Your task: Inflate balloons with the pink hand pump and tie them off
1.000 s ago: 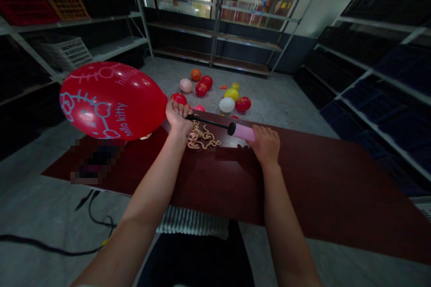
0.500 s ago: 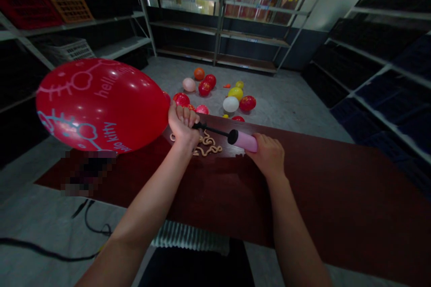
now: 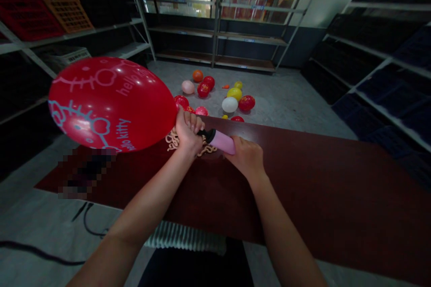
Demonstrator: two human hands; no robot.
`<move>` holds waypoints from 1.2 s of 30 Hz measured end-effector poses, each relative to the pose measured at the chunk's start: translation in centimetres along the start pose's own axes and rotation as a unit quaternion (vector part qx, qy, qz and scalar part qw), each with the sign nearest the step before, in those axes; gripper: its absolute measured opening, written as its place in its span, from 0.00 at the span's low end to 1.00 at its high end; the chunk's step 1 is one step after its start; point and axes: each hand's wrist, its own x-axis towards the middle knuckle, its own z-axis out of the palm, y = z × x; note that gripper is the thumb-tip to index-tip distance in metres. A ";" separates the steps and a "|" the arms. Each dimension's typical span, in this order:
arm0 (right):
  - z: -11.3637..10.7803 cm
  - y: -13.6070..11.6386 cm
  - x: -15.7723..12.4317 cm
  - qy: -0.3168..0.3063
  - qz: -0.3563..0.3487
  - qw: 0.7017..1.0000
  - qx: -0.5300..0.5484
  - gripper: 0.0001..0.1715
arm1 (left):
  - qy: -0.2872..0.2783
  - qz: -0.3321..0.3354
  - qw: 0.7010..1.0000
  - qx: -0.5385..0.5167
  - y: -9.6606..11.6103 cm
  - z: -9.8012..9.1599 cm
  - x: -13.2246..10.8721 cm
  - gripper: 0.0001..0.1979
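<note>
A large inflated red balloon (image 3: 114, 103) with cat drawings and "hello kitty" lettering stretches out to the left. At its neck my left hand (image 3: 188, 130) is closed, gripping the neck and the black end of a hand pump; the nozzle itself is hidden by the fingers. My right hand (image 3: 247, 154) is wrapped round the pink barrel of the balloon pump (image 3: 222, 142), whose black cap is now close to my left hand. Uninflated beige long balloons (image 3: 173, 139) lie in a tangle on the table, partly behind my left hand and the pump.
The dark red-brown table (image 3: 319, 179) spans the view. A blurred-out dark object (image 3: 89, 172) lies at its left end. Several balloons, including a white one (image 3: 230, 105), rest on the floor beyond. Shelves (image 3: 249, 38) with crates (image 3: 67, 12) stand around; a cable (image 3: 43, 253) runs below left.
My right hand has pushed the pink barrel leftward, so the black rod between it and my left hand no longer shows. The red balloon and left hand have shifted slightly right.
</note>
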 end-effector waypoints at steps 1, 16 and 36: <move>0.1 0.1 0.1 0.010 -0.001 1.000 0.001 0.17 | 0.004 -0.004 1.000 -0.002 0.1 -0.1 0.2 0.31; 1.3 3.8 0.3 0.052 0.000 0.997 -0.050 0.22 | 0.082 0.001 0.995 -0.052 3.1 -1.3 3.3 0.24; 0.5 5.4 -0.2 0.053 0.046 0.995 -0.077 0.18 | 0.031 0.071 0.994 -0.071 2.8 -2.1 3.8 0.26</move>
